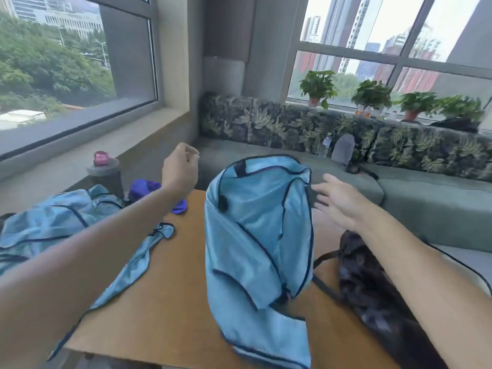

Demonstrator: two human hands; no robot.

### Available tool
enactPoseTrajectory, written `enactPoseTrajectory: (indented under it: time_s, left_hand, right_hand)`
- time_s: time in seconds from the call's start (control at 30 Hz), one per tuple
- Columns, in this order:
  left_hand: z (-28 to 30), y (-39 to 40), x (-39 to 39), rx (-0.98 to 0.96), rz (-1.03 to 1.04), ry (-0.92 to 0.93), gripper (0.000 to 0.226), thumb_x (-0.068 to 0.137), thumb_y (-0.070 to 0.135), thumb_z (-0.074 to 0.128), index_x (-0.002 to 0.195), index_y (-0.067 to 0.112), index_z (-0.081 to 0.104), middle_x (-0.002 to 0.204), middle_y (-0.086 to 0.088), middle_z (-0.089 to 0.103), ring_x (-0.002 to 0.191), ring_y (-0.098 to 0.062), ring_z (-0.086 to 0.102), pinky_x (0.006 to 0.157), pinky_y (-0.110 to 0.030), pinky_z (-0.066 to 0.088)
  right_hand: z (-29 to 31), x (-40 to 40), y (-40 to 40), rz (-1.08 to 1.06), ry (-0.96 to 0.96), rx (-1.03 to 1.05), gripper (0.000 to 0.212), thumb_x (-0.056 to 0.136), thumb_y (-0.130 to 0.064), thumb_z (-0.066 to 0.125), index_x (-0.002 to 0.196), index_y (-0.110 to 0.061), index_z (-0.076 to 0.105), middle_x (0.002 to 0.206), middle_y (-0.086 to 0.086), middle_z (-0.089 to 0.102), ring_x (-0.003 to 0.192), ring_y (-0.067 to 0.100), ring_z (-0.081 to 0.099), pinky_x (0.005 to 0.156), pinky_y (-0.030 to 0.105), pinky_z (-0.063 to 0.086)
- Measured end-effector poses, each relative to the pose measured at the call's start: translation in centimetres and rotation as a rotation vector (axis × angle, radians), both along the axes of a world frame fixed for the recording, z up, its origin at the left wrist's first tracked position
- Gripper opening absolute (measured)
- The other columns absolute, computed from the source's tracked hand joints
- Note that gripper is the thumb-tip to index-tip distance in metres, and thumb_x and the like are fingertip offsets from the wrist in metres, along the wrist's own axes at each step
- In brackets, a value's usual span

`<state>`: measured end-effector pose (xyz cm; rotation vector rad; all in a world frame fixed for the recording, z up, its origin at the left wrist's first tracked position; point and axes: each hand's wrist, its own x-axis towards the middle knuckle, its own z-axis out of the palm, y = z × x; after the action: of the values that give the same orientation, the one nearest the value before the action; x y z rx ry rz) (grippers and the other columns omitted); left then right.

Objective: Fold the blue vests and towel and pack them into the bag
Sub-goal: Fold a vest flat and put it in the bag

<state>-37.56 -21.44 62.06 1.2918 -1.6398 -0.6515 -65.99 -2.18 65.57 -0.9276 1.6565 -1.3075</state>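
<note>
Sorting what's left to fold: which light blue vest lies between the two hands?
The light blue navy-trimmed vest heaped mid-table, between left hand and right hand; the other vests are piled at the left.

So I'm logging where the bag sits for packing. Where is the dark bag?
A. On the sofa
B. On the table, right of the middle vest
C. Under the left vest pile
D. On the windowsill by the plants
B: the bag lies on the table just right of the vest, under the right forearm.
</note>
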Motion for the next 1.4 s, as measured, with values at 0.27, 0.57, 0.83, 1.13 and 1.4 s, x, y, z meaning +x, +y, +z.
enactPoseTrajectory:
  time_s: [0.27,0.57,0.83,1.13,1.4]
  left_hand:
    - [-14.8,8.8,-0.4,0.086,-0.416,-0.483,0.018,0.098,0.032,0.063,0.115,0.026,0.066,0.108,0.012,0.067,0.105,-0.017,0.065,0.083,-0.032,0.049]
    - [-21.1,11.4,1.0,-0.073,-0.801,-0.887,0.012,0.099,0.030,0.060,0.096,0.020,0.054,0.094,0.005,0.057,0.090,-0.017,0.049,0.081,-0.043,0.048]
    - [-19.8,7.9,8.2,0.024,-0.485,-0.540,0.024,0.094,0.016,0.069,0.088,0.032,0.051,0.083,0.013,0.060,0.080,-0.007,0.059,0.067,-0.025,0.044]
    - [-20.6,10.3,9.2,-0.251,-0.793,-1.079,0.095,0.082,0.006,0.059,0.157,0.047,0.018,0.164,0.011,0.021,0.148,-0.018,0.026,0.107,-0.038,0.047]
    - [-19.8,11.7,8.3,-0.789,-1.173,-1.347,0.054,0.083,0.000,0.070,0.125,0.025,0.047,0.164,-0.007,0.031,0.147,-0.025,0.035,0.105,-0.039,0.048]
  right_hand:
    - [-16.0,0.2,2.7,0.128,0.423,0.375,0.052,0.100,-0.023,0.061,0.149,-0.017,0.044,0.149,0.004,0.050,0.124,0.018,0.053,0.091,0.028,0.046]
    - [-23.7,2.0,6.0,0.377,1.180,0.396,0.037,0.098,-0.036,0.062,0.133,-0.034,0.052,0.126,-0.005,0.055,0.121,0.022,0.048,0.095,0.034,0.036]
    - [-16.3,-5.4,0.7,0.103,1.343,0.330,0.032,0.090,-0.004,0.053,0.120,-0.014,0.063,0.119,0.010,0.060,0.112,0.033,0.058,0.077,0.035,0.040]
    - [-16.7,1.1,2.8,0.198,1.048,0.321,0.029,0.098,-0.038,0.057,0.121,-0.021,0.060,0.111,-0.002,0.064,0.107,0.024,0.061,0.090,0.041,0.050]
    - [-22.7,5.8,12.6,0.356,0.837,0.684,0.053,0.082,-0.069,0.066,0.104,-0.022,0.060,0.108,0.000,0.059,0.103,0.015,0.056,0.090,0.033,0.049]
